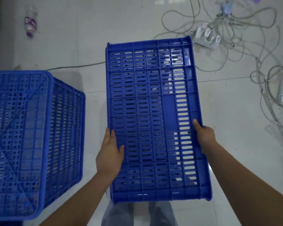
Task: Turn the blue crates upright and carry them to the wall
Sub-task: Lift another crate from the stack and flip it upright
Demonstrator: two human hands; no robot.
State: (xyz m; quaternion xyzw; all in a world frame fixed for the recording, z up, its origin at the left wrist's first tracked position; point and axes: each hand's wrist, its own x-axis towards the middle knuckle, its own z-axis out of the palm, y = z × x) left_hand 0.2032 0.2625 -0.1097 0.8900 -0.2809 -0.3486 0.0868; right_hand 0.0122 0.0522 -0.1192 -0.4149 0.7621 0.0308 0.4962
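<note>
Two blue crates here. The held crate (155,118) is up off the white tiled floor (82,38), turned on its side so a slotted wall faces the camera, above the person's jeans-clad legs (160,214). The left hand (110,154) grips its left edge, thumb lying over the slotted face, and the right hand (203,136) clasps the right edge with the thumb on top and fingers tucked behind. The second crate (31,144) sits bottom-up on the floor just to the left, not touching the held one.

Over on the right there's a big tangle of grey cables (232,38) sprawling across the floor, with white adapters or boxes (207,37) mixed in. A clear plastic bottle (30,21) with a purple label lies far left; the label's too blurry to read.
</note>
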